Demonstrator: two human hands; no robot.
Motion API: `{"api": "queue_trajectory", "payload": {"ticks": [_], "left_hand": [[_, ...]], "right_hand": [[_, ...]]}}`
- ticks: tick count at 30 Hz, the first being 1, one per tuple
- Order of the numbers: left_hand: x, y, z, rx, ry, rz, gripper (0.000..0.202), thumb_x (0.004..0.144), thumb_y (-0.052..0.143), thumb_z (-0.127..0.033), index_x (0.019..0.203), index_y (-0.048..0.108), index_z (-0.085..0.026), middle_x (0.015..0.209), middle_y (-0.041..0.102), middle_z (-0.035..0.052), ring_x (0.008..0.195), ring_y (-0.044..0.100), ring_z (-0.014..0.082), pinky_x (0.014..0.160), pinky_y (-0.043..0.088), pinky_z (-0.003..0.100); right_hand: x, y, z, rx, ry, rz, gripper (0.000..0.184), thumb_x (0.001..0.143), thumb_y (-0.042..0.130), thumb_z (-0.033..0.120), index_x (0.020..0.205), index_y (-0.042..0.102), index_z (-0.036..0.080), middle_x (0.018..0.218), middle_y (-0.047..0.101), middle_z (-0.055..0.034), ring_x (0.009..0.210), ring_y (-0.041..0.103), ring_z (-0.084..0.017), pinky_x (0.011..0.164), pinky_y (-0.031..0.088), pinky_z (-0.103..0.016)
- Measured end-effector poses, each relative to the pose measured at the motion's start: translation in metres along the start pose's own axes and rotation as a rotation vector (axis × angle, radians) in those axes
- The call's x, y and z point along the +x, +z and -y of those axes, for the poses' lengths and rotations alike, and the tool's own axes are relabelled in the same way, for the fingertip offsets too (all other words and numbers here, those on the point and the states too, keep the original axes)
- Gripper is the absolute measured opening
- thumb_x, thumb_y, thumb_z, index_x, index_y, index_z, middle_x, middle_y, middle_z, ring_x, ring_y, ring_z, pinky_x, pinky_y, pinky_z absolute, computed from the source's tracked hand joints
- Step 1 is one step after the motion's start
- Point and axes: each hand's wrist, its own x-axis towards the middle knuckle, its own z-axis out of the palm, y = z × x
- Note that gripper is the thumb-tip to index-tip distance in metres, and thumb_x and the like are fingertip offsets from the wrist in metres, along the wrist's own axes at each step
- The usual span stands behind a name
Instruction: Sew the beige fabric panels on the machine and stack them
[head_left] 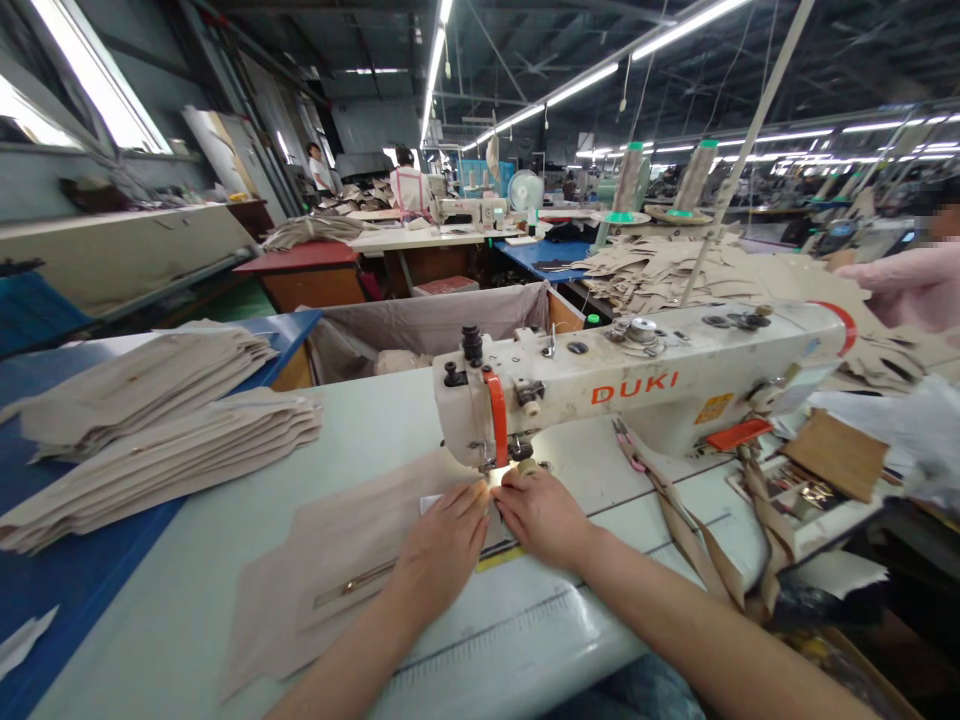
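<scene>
A beige fabric piece (pixel 337 570) with a metal zipper lies flat on the pale green sewing table (pixel 187 620). My left hand (pixel 442 545) rests flat on the fabric, fingers stretched toward the needle. My right hand (pixel 541 515) sits just right of it, fingers curled and pressed onto the fabric edge under the presser foot. Both hands are right below the head of the white DUKI sewing machine (pixel 637 385), whose small lamp lights the fingertips.
Two stacks of folded beige pieces (pixel 157 430) sit on the blue surface at the left. Fabric strips (pixel 675 510) hang off the machine bed. A cloth-lined bin (pixel 420 325) stands behind the table. Another person's hand (pixel 907 285) shows at far right, with more beige pieces piled behind the machine.
</scene>
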Motion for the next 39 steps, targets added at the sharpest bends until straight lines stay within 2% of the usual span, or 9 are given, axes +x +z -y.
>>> {"api": "queue_trajectory", "payload": {"ticks": [4, 16, 25, 31, 39], "left_hand": [[0.0, 0.0, 0.0, 0.038, 0.006, 0.007, 0.038, 0.099, 0.033, -0.018, 0.113, 0.068, -0.012, 0.114, 0.072, 0.0121, 0.106, 0.067, 0.0222, 0.094, 0.054, 0.038], [0.003, -0.006, -0.004, -0.027, -0.023, 0.012, 0.037, 0.099, 0.033, -0.019, 0.114, 0.067, -0.012, 0.116, 0.071, 0.0124, 0.108, 0.065, 0.023, 0.097, 0.053, 0.04], [0.003, 0.0, 0.0, -0.055, -0.054, -0.014, 0.036, 0.099, 0.034, -0.021, 0.114, 0.066, -0.013, 0.114, 0.071, 0.0126, 0.108, 0.065, 0.0229, 0.096, 0.053, 0.04], [0.01, 0.0, 0.007, -0.091, -0.068, 0.071, 0.034, 0.099, 0.035, -0.021, 0.112, 0.065, -0.013, 0.115, 0.07, 0.013, 0.112, 0.063, 0.0237, 0.099, 0.051, 0.042], [0.009, 0.003, 0.015, -0.1, -0.113, 0.098, 0.033, 0.098, 0.037, -0.024, 0.116, 0.064, -0.017, 0.119, 0.069, 0.0106, 0.117, 0.061, 0.023, 0.103, 0.048, 0.043]], "right_hand": [[0.0, 0.0, 0.001, 0.007, 0.005, -0.002, 0.018, 0.096, 0.049, 0.017, 0.093, 0.067, 0.015, 0.087, 0.064, -0.0066, 0.084, 0.056, -0.02, 0.079, 0.04, -0.031], [-0.002, 0.002, -0.001, 0.013, 0.003, -0.005, 0.018, 0.095, 0.05, 0.016, 0.096, 0.068, 0.014, 0.091, 0.065, -0.008, 0.084, 0.055, -0.02, 0.077, 0.039, -0.032], [-0.002, 0.004, -0.001, -0.006, -0.007, -0.025, 0.018, 0.095, 0.05, 0.015, 0.092, 0.067, 0.015, 0.089, 0.064, -0.0069, 0.082, 0.054, -0.019, 0.076, 0.038, -0.03], [-0.002, 0.006, -0.001, -0.019, -0.007, -0.039, 0.021, 0.097, 0.048, 0.016, 0.088, 0.067, 0.015, 0.086, 0.063, -0.0064, 0.083, 0.054, -0.019, 0.077, 0.038, -0.03], [-0.003, 0.004, -0.002, -0.019, -0.011, -0.069, 0.02, 0.095, 0.051, 0.018, 0.084, 0.067, 0.017, 0.085, 0.065, -0.0058, 0.079, 0.055, -0.018, 0.077, 0.039, -0.03]]}}
